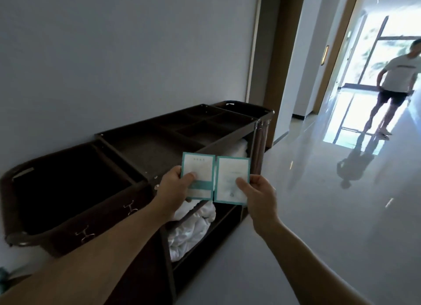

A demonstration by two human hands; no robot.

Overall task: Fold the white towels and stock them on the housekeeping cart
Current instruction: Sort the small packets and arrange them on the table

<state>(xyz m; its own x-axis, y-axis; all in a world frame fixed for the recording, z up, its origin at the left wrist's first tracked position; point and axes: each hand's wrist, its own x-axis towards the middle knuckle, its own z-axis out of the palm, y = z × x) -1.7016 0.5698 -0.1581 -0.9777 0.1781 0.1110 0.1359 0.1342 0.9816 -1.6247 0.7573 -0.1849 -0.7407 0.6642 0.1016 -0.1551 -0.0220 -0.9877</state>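
cart [145, 143] top compartments open, white towels [193, 227] filling shelves, wall close behind

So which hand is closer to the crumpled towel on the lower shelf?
Left. Both pinch the card; the left hand is just above the towel, the right hand off to its right.

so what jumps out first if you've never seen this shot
Dead centre, a teal-edged white card is pinched in the left hand, beside a second card pinched in the right hand. Under them the dark housekeeping cart stands along the wall, with rumpled white linen on its shelves. At upper right a person stands in the bright corridor.
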